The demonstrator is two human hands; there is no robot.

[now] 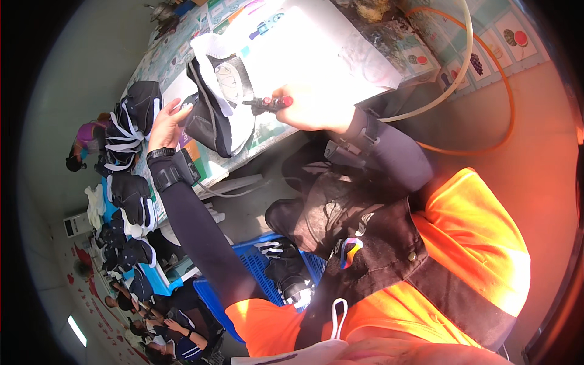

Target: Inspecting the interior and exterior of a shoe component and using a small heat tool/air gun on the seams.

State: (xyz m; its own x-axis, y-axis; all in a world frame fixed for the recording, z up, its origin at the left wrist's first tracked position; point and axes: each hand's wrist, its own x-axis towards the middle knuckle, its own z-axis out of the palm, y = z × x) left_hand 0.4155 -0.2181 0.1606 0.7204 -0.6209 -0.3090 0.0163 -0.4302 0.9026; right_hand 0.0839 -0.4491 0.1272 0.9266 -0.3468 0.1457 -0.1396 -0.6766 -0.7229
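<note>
1. on the table [266,129], the left hand [164,126] lays fingers against the black-and-white shoe upper [201,125]; whether they pinch, cannot tell; a steady brace seems best
2. the right hand [316,109] grasps a black tool with red ends [263,105]; light, even contact seems wise, given the glare
3. around: piled uppers [143,106] crowding the left hand, blue crate [255,266], pale hose [469,36]

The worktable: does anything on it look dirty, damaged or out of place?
Yes: the printed cover looks dark and soiled toward the picture's upper right, unlike its cleaner patterned parts. The white sheet has greyish smudges near its right corner. Glare hides detail, but the shoe upper shows no plain damage.
</note>
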